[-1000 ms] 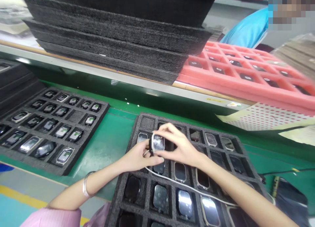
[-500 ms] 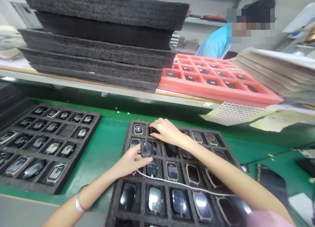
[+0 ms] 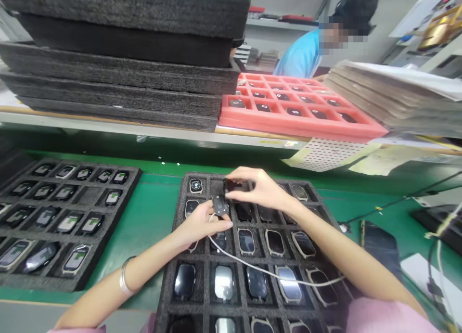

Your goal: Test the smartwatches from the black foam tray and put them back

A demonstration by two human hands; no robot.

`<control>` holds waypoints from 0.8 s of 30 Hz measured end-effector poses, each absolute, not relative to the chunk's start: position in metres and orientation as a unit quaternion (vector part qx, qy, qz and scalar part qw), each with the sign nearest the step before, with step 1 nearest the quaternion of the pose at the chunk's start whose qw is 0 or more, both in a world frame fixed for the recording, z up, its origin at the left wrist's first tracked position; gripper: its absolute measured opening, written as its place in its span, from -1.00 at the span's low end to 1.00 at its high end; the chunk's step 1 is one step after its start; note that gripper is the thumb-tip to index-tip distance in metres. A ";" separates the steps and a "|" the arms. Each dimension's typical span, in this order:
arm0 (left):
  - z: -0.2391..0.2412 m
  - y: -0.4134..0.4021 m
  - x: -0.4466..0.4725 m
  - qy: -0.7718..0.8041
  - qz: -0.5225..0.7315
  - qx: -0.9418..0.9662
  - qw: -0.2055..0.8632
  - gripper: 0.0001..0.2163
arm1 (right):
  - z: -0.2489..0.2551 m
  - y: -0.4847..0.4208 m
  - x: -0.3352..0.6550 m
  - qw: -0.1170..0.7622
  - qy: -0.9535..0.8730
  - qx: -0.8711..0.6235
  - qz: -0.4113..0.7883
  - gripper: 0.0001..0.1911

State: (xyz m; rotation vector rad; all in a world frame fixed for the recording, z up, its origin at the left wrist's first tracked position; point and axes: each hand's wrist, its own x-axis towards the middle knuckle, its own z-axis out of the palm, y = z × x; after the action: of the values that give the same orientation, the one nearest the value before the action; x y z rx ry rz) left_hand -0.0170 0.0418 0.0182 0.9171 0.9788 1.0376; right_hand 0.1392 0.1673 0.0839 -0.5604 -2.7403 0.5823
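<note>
Up off foam tray [image 3: 206, 285], far-left, since last frame: right hand [image 3: 265, 191], thumb and fingers pinching tilted dark watch [image 3: 227, 186], long axis unclear. Left hand [image 3: 202, 222] curled round black block [image 3: 221, 205], flat face up, mark unreadable; white cable [image 3: 252, 264] running right.

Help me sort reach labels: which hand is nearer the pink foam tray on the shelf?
Right. The right hand is below the pink foam tray in view; the left hand is farther off, lower and to the left.

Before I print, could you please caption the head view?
Over a foam tray of smartwatches, the left hand holds a white-cabled black block, the right hand a dark smartwatch.
</note>
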 end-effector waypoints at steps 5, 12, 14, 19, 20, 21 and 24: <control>0.006 0.045 -0.017 0.402 0.460 0.398 0.684 -0.63 | 0.064 0.138 0.149 0.166 -0.958 -0.121 0.198 -0.61; -0.001 0.039 -0.019 0.434 0.487 0.406 0.640 -0.64 | 0.047 0.129 0.142 0.159 -0.970 -0.100 0.152 -0.59; 0.001 0.038 -0.019 0.428 0.491 0.390 0.651 -0.63 | 0.049 0.127 0.143 0.156 -0.970 -0.093 0.164 -0.60; 0.010 0.035 -0.022 0.408 0.505 0.372 0.664 -0.69 | 0.042 0.121 0.146 0.175 -0.960 -0.093 0.198 -0.57; 0.012 0.035 -0.023 0.407 0.505 0.368 0.667 -0.69 | 0.039 0.120 0.146 0.187 -0.956 -0.099 0.202 -0.55; 0.013 0.034 -0.023 0.406 0.504 0.364 0.669 -0.69 | 0.037 0.118 0.145 0.199 -0.952 -0.105 0.206 -0.54; 0.015 0.033 -0.025 0.408 0.495 0.368 0.673 -0.68 | 0.030 0.116 0.145 0.221 -0.941 -0.110 0.231 -0.49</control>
State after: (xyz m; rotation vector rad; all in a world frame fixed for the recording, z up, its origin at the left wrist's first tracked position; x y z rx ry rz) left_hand -0.0248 0.0329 0.0148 0.8285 0.9192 1.1137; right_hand 0.1446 0.1158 0.0304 -0.3028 -2.6015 0.6377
